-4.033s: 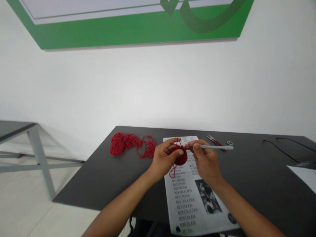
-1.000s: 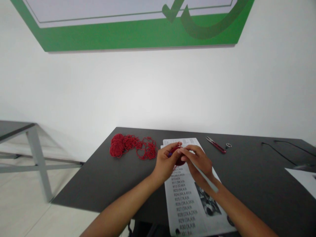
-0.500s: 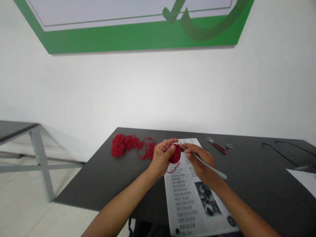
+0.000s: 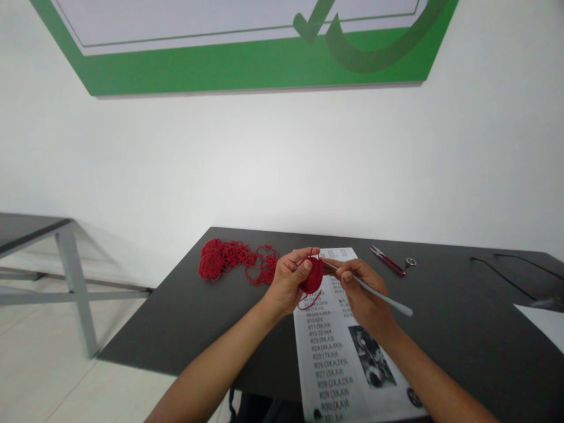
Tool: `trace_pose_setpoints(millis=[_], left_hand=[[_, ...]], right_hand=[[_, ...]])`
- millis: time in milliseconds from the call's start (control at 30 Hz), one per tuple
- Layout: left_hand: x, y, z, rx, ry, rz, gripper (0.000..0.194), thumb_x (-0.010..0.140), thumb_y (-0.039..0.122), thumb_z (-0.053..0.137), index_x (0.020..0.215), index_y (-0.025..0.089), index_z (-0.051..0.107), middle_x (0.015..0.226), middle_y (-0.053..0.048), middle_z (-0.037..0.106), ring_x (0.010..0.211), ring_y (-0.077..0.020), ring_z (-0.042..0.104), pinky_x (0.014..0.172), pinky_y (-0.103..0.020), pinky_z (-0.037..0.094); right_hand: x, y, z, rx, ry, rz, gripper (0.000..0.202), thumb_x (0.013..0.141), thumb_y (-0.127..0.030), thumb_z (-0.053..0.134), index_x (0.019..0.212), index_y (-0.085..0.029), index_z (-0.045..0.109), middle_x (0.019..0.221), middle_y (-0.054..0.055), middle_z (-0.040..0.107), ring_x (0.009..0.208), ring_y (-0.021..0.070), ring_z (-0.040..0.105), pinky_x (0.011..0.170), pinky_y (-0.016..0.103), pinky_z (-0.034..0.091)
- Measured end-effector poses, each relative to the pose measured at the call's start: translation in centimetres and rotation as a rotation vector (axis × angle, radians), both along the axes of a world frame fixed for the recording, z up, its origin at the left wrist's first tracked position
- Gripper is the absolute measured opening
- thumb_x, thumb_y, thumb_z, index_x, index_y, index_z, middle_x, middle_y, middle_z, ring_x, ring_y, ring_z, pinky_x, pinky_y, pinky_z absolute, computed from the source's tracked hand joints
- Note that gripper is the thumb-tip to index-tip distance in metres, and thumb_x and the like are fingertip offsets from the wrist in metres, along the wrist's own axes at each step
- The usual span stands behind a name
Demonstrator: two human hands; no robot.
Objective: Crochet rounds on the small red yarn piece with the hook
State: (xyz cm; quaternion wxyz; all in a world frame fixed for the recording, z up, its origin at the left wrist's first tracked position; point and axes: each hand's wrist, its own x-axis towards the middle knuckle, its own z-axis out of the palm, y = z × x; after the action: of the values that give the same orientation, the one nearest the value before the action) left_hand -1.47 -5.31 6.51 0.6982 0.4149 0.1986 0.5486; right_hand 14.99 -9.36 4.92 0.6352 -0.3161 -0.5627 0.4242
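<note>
A round red crocheted piece [image 4: 312, 276] is pinched between the thumb and fingers of my left hand [image 4: 288, 282], with a strand of red yarn over the raised index finger. My right hand [image 4: 363, 294] is closed on a crochet hook [image 4: 383, 298] with a grey handle; its metal tip meets the upper right edge of the red piece. A loose yarn tail hangs below the piece. Red yarn [image 4: 214, 259] lies in a tangled heap left of my left hand. Under both hands is a printed sheet [image 4: 328, 358] with rows of text and a photo.
On the dark table [image 4: 229, 317], red thread snips [image 4: 388, 261] and a small metal ring [image 4: 410, 262] lie to the right. Farther right are black-armed glasses [image 4: 504, 277] and a white paper [image 4: 544, 323]. Another table [image 4: 35, 229] stands at the left.
My right hand and the hook have shifted slightly right, and the hook's handle end has swung a little outward. My left hand still holds the red piece in nearly the same place.
</note>
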Motion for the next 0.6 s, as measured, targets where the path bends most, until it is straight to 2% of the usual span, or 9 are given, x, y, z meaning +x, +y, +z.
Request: trace_pose_setpoints(millis=[133, 233, 367, 600], left_hand=[[-0.3, 0.2, -0.1, 0.079, 0.075, 0.064, 0.051, 0.062, 0.041, 0.095, 0.102, 0.014, 0.077, 0.085, -0.007, 0.079, 0.071, -0.0157, 0.071, 0.068, -0.027, 0.055], [-0.1, -0.1, 0.1, -0.015, -0.023, -0.011, 0.049, 0.066, 0.042, 0.093, 0.102, 0.014, 0.075, 0.079, -0.005, 0.077, 0.062, -0.0109, 0.066, 0.06, -0.022, 0.052], [0.2, -0.5, 0.3, -0.151, -0.14, -0.096, 0.048, 0.065, 0.039, 0.094, 0.099, 0.014, 0.074, 0.072, -0.001, 0.072, 0.046, -0.0035, 0.052, 0.045, -0.013, 0.042], [0.0, -0.4, 0.1, -0.204, -0.232, -0.195, 0.043, 0.063, 0.03, 0.096, 0.095, 0.015, 0.072, 0.064, 0.003, 0.063, 0.043, -0.0015, 0.045, 0.04, -0.01, 0.036]], right_hand=[[-0.3, 0.2, -0.1, -0.018, 0.114, 0.058, 0.023, 0.095, -0.048, 0.064, 0.091, -0.025, 0.064, 0.119, 0.009, 0.078, 0.106, 0.0297, 0.075, 0.094, 0.051, 0.059], [-0.4, 0.2, 0.0, -0.005, 0.126, 0.082, 0.022, 0.095, -0.048, 0.065, 0.092, -0.025, 0.064, 0.121, 0.009, 0.078, 0.107, 0.0293, 0.075, 0.094, 0.051, 0.059], [-0.4, 0.0, 0.0, -0.011, 0.068, 0.037, 0.025, 0.093, -0.051, 0.066, 0.093, -0.025, 0.065, 0.119, 0.01, 0.078, 0.106, 0.03, 0.075, 0.095, 0.053, 0.058], [-1.2, 0.0, 0.6, -0.016, 0.185, 0.111, 0.024, 0.093, -0.05, 0.066, 0.089, -0.027, 0.063, 0.11, 0.006, 0.081, 0.102, 0.0271, 0.077, 0.096, 0.052, 0.059]])
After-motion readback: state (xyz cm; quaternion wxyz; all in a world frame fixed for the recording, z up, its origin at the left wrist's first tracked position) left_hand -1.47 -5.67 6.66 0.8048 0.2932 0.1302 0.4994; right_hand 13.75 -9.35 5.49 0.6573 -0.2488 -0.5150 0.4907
